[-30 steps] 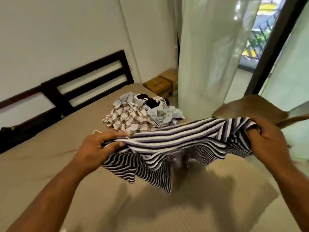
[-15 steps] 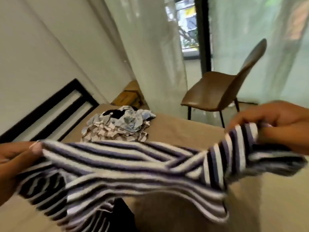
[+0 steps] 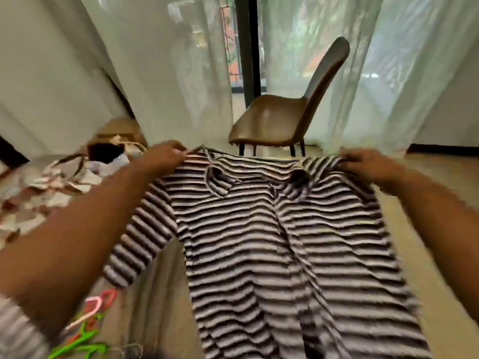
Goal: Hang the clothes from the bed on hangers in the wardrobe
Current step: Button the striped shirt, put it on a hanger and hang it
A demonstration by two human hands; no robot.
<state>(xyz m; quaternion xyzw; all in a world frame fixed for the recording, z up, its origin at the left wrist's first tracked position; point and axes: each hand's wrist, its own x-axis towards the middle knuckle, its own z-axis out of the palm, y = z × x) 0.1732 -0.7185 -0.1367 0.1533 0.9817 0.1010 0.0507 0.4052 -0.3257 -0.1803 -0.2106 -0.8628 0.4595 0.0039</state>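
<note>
left hand and right hand each pinched a shoulder of the striped shirt, which hung spread open at mid-frame, no longer twisted as before.

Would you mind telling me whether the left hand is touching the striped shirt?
Touching. The head view shows the left hand pinching the striped shirt at one shoulder, its fingers curled onto the fabric edge.

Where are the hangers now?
The pink and green plastic hangers lie at the head view's lower left, on the beige bed, just left of the striped shirt's hanging sleeve.
</note>
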